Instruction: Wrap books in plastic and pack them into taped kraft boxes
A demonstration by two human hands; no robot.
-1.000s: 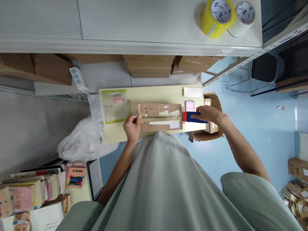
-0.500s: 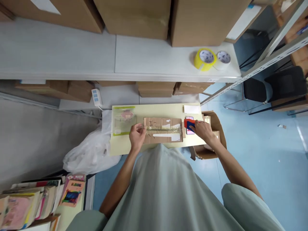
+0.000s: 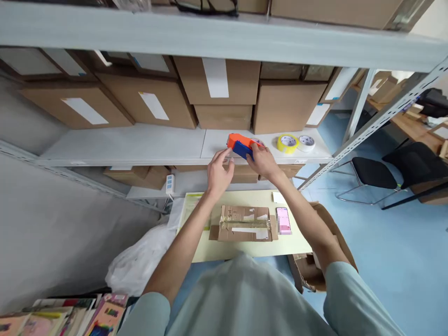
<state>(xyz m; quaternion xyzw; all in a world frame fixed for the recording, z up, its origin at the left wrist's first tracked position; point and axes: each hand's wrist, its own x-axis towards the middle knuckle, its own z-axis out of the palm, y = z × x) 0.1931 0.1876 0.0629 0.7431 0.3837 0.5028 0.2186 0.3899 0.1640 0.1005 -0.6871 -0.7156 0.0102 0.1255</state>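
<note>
My right hand (image 3: 262, 161) grips a red and blue tape dispenser (image 3: 238, 144) and holds it up at the front edge of the white shelf (image 3: 140, 144). My left hand (image 3: 219, 174) is raised just left of the dispenser, its fingers loosely curled and touching nothing. Below on the pale yellow table (image 3: 217, 249) lies a flat cardboard parcel (image 3: 245, 223) with clear tape along its middle. A phone (image 3: 283, 220) with a pink screen lies right of the parcel.
A yellow tape roll (image 3: 287, 143) and a white tape roll (image 3: 306, 142) stand on the shelf right of my hands. Cardboard boxes (image 3: 224, 86) fill the shelf's back. An open carton (image 3: 315, 270) sits by the table's right end, a white plastic bag (image 3: 140, 261) at its left.
My right hand lifted the tape dispenser from the table up to the shelf. My left hand let go of the parcel and rose beside it. The view tilted upward.
</note>
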